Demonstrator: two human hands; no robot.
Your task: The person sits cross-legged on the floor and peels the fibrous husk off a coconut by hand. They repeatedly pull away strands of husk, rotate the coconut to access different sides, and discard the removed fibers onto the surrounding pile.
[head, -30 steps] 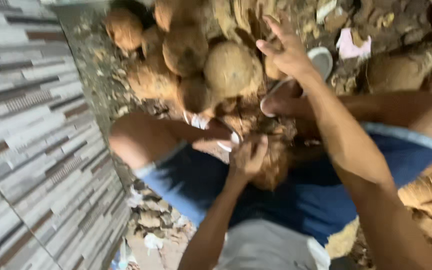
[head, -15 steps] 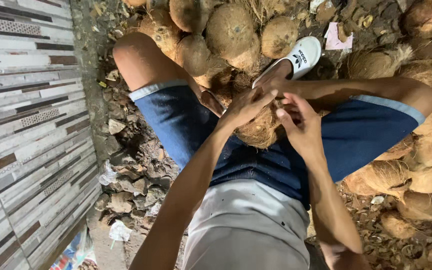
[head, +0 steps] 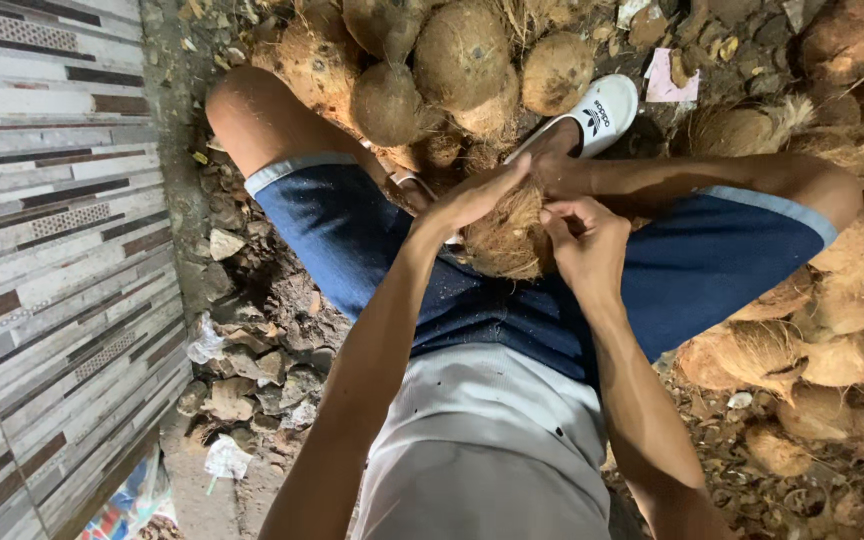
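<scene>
- At the bottom centre of the frame, closest to the camera, is the person's pale grey-white shirt (head: 482, 450), seen from above.
- Two bare forearms rise from the lower edge toward the middle of the frame, one on each side of the shirt.
- Above the shirt, dark blue denim shorts with pale hems (head: 352, 235) cover both thighs, which spread out to the left and right of the frame.
- At the centre of the frame, resting in the lap between the thighs, is a brown, hairy, fibrous coconut husk (head: 508, 235).
- The left hand (head: 472, 198) lies over the top left of the husk, its fingers stretched out long and pressed together against the fibre, pointing toward the upper right.
- The right hand (head: 584, 238) is against the husk's right side, its fingers curled in and pinching at the fibre along the edge.
- Just above the hands, in the upper centre, a foot in a white slip-on sandal (head: 592, 115) rests on the ground.
- Along the left of the frame runs a wall of striped grey, white and brown tiles (head: 42, 230).
- At the foot of that wall, lower left, lie broken pale husk scraps (head: 252, 360) on dirty ground.
- Across the top of the frame, farthest away, sits a heap of round brown husked coconuts (head: 462, 50).
- Down the right edge, more shaggy tan coconut husks (head: 832, 340) are piled beside the right thigh.
</scene>
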